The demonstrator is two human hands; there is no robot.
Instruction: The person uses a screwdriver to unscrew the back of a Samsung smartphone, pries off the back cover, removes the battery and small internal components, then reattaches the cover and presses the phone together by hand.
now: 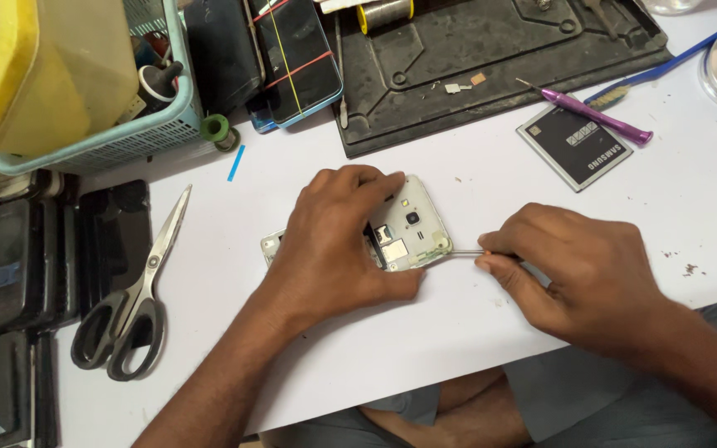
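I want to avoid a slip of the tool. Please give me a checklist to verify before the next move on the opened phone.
1. Left hand presses the white opened phone body flat on the white table: ok.
2. Right hand pinches the thin metal tool firmly: ok.
3. Tool tip meets the phone's edge: ok; exact seam cannot tell.
4. Black flat battery lies apart from the phone: ok.
5. Black-handled steel scissors lie clear of both hands: ok.
6. Small loose parts near the phone: cannot tell.
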